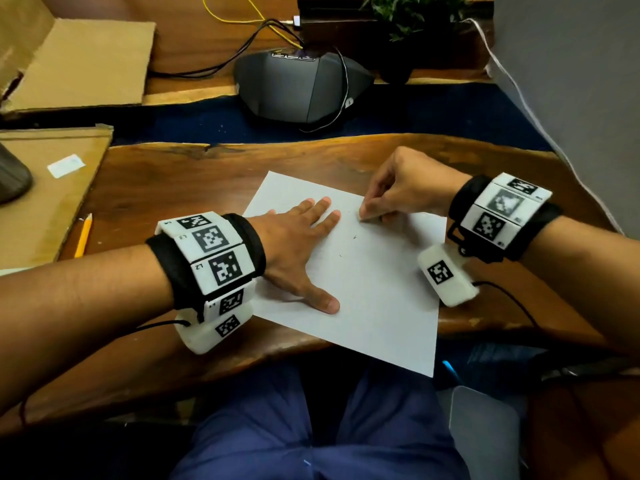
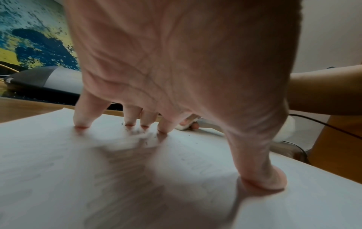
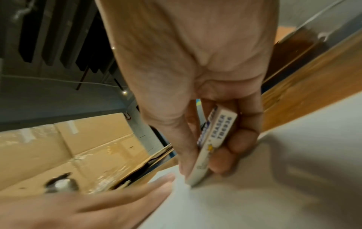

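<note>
A white sheet of paper (image 1: 374, 289) lies on the wooden table (image 1: 166, 181), one corner hanging over the near edge. My left hand (image 1: 298, 244) lies flat on the sheet with fingers spread, pressing it down; its fingertips (image 2: 81, 124) and thumb touch the paper (image 2: 58, 155). My right hand (image 1: 398, 195) pinches a white eraser (image 3: 211, 139) between thumb and fingers, its lower end touching the paper (image 3: 274, 193) just right of my left fingertips. Faint pencil marks and dark crumbs lie on the sheet. In the head view the eraser is almost hidden by the fingers.
A yellow pencil (image 1: 83, 235) lies at the table's left, beside a cardboard sheet (image 1: 41, 188). A grey conference device (image 1: 298, 84) with cables sits behind the table, a potted plant (image 1: 408, 19) beyond it. More cardboard (image 1: 79, 64) is at the far left.
</note>
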`<state>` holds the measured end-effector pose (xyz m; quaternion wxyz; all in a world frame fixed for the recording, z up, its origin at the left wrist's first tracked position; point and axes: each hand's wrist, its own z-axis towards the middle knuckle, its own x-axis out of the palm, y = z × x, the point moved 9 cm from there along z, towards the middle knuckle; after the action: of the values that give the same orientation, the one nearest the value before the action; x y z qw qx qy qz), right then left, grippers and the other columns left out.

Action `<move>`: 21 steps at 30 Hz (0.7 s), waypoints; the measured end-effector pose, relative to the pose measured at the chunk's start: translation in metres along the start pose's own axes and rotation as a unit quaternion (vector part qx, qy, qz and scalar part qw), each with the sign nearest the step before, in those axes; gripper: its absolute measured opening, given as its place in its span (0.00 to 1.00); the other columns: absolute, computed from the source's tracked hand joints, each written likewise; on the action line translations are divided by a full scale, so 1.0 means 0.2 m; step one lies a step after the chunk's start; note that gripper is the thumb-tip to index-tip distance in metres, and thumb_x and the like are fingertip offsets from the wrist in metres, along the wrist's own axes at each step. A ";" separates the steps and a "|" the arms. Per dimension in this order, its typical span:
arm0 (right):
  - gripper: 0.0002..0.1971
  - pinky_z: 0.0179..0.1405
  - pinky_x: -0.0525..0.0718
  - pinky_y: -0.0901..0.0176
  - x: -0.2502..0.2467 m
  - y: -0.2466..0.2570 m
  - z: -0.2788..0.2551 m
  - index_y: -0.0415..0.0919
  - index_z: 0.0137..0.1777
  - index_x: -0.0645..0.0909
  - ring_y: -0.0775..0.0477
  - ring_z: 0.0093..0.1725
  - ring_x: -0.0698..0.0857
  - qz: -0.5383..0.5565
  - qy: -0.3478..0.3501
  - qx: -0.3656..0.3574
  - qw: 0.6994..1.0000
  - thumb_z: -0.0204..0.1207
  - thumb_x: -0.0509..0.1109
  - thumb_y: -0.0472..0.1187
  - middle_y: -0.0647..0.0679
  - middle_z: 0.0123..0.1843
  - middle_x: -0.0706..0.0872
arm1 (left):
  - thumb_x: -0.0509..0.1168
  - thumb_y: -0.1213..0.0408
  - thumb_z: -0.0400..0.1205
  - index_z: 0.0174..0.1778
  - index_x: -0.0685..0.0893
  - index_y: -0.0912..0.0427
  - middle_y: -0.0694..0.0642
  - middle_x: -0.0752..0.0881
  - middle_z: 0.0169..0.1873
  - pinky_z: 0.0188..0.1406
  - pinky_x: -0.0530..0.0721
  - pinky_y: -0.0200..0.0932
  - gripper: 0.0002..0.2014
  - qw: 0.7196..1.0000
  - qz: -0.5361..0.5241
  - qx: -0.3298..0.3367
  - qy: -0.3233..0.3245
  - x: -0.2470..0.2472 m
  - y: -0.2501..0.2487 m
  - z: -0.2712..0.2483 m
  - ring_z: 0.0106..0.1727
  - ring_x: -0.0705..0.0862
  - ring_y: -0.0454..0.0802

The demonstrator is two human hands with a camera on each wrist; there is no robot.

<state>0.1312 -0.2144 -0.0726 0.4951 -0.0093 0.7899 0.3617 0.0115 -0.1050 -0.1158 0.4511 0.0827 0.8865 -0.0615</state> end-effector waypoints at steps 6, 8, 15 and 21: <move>0.05 0.36 0.90 0.62 0.08 0.05 -0.02 0.41 0.39 0.93 0.52 0.37 0.92 -0.011 0.032 -0.027 0.999 0.69 0.85 0.42 0.50 0.36 0.94 | 0.63 0.17 0.60 0.84 0.27 0.49 0.49 0.25 0.83 0.84 0.49 0.66 0.71 1.000 0.000 -0.003 -0.002 0.00 0.01 0.00 0.85 0.31 0.49; 0.05 0.43 0.93 0.55 0.01 0.00 0.00 0.41 0.39 0.94 0.49 0.40 0.93 0.009 -0.005 -0.008 1.000 0.69 0.86 0.42 0.49 0.37 0.94 | 0.63 0.17 0.60 0.84 0.27 0.49 0.49 0.25 0.83 0.84 0.49 0.66 0.71 1.000 0.002 0.000 0.000 0.00 0.00 0.00 0.85 0.31 0.49; 0.06 0.46 0.93 0.54 0.07 0.05 -0.01 0.42 0.40 0.94 0.48 0.41 0.93 -0.019 0.037 -0.026 0.999 0.69 0.86 0.43 0.49 0.37 0.94 | 0.63 0.17 0.60 0.84 0.28 0.49 0.49 0.26 0.83 0.84 0.50 0.66 0.71 1.000 0.002 -0.002 -0.005 0.00 0.00 0.00 0.85 0.32 0.49; 0.06 0.42 0.91 0.56 0.05 0.08 -0.01 0.41 0.39 0.93 0.50 0.40 0.92 -0.030 0.001 -0.037 0.999 0.69 0.85 0.43 0.49 0.37 0.94 | 0.63 0.17 0.60 0.84 0.27 0.49 0.48 0.25 0.83 0.84 0.50 0.65 0.71 1.000 0.003 0.001 -0.003 0.00 0.00 0.00 0.85 0.31 0.49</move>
<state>0.1188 -0.2006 -0.0708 0.5039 -0.0518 0.7762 0.3753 0.0113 -0.1049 -0.1157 0.4542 0.0856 0.8847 -0.0611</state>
